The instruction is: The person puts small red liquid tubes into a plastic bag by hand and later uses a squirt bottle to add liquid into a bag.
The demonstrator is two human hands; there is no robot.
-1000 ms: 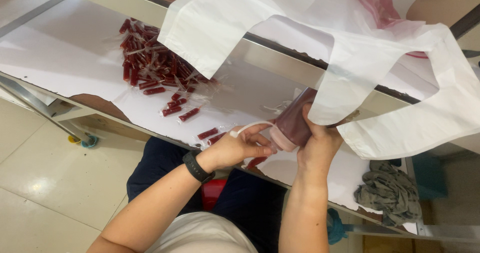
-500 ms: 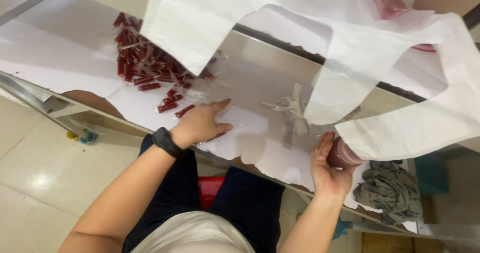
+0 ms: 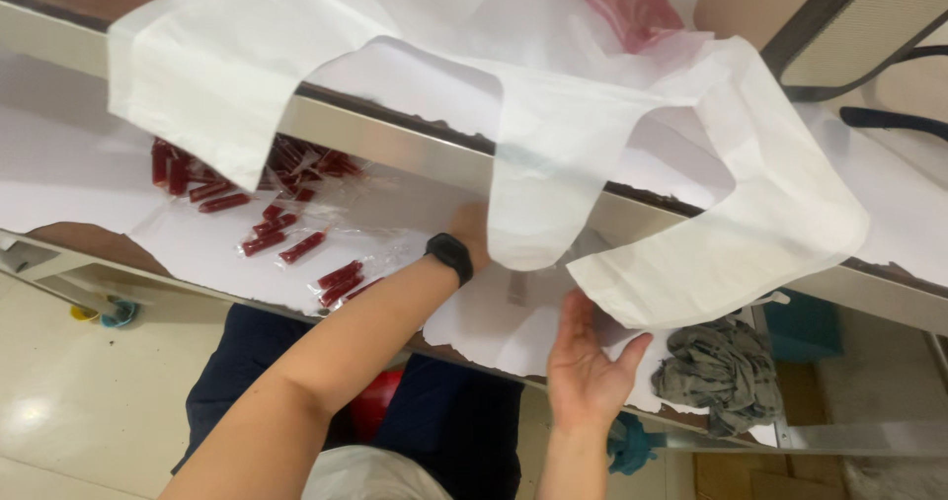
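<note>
Surface: white paper-covered table [image 3: 79,179] seen from above, a metal rail [image 3: 395,145] running across it; pale tiled floor [image 3: 89,421] below the near edge.
Left hand: left hand [image 3: 472,231] reaches forward over the table's middle, mostly hidden behind a hanging handle of the white plastic bag [image 3: 553,135]. Only the wrist and back of the hand show; whether its fingers are spread or closed, cannot tell.
Wristband: black band [image 3: 450,256] on the left wrist, just before the bag's edge.
Right hand: right hand [image 3: 590,362] at the near edge of the table, palm up and empty, fingers [image 3: 576,314] spread loosely, tips touching or just under the bag's lower lobe; thumb out to the right.
Bag: large, thin, white, vest-type with two looped handles, draped across the upper part of the view and hanging over the rail toward the near edge.
Packets: small red sticks in clear wrappers [image 3: 281,238] scattered on the table toward its left end, a denser pile [image 3: 188,174] farther back beside the rail, a few loose ones [image 3: 341,281] near the left forearm.
Cloth: grey crumpled rag [image 3: 719,374] at the near edge, just right of the right hand.
Pink item: pink plastic [image 3: 627,1] at the far side, behind the bag.
Chair: dark-framed chair [image 3: 859,36] beyond the far right corner.
</note>
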